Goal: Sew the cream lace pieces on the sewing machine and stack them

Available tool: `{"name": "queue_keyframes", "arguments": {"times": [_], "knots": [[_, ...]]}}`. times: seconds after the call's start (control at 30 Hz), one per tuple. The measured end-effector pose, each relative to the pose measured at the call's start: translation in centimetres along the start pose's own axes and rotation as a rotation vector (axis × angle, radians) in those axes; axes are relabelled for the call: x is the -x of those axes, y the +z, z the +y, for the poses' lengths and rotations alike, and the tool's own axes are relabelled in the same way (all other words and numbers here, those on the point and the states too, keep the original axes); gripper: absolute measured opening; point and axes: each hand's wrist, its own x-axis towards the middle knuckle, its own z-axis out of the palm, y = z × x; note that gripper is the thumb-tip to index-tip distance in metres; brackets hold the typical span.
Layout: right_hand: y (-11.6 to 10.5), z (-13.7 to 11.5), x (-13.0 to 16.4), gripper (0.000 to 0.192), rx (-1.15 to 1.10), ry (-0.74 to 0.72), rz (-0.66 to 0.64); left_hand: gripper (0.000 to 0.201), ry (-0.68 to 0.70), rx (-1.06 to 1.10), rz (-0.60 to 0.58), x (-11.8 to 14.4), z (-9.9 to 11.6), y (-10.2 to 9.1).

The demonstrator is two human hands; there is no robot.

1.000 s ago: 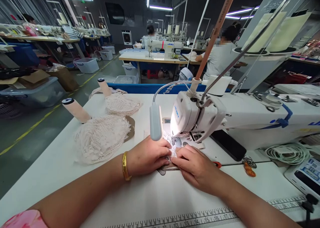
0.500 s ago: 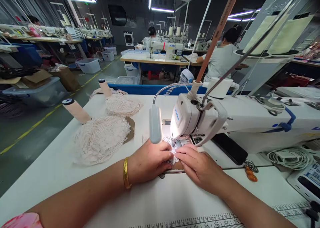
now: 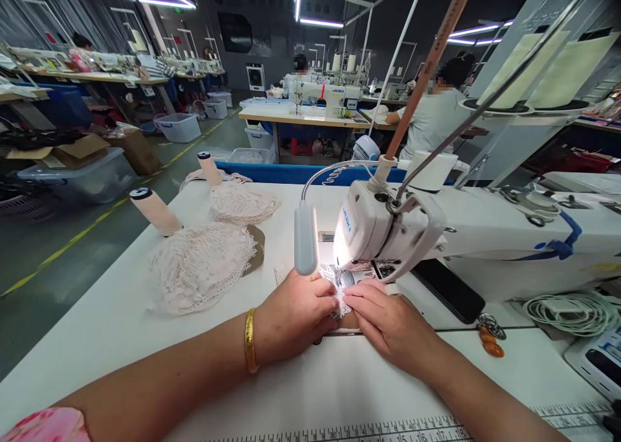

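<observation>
Under the lit needle area of a white sewing machine (image 3: 366, 225) lies a small piece of white lace (image 3: 344, 308). My left hand (image 3: 295, 311), a gold bangle at its wrist, is closed on the lace's left edge, with the fingers bent and the thumb tucked below. From the right, my right hand (image 3: 391, 319) has its fingers pressed together on the same lace, close to the presser foot. The fingertips of both hands nearly meet. My fingers and the machine head cover most of the lace, and the needle is hard to make out.
Left on the table are piles of cream lace (image 3: 196, 267) and two thread cones (image 3: 154, 210). A grey lamp (image 3: 305, 240) hangs over my left hand. To the right lie a black phone (image 3: 451, 290) and a coiled cable (image 3: 567, 309). A printed ruler (image 3: 402, 429) runs along the front.
The whole view has shifted slightly to the right. Both hands stay on the lace by the needle area, with barely any change in the fingers.
</observation>
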Motion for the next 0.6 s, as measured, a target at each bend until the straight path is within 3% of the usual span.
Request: {"name": "queue_keyframes", "arguments": {"times": [0.37,0.6], "knots": [[0.66,0.70,0.36,0.035,0.004,0.087,-0.029,0.010,0.009,-0.077,0.052,-0.18,-0.58,0.15],[0.28,0.12,0.17,0.034,-0.012,-0.002,-0.002,0.022,0.172,-0.031,0.101,0.03,-0.83,0.41]]}}
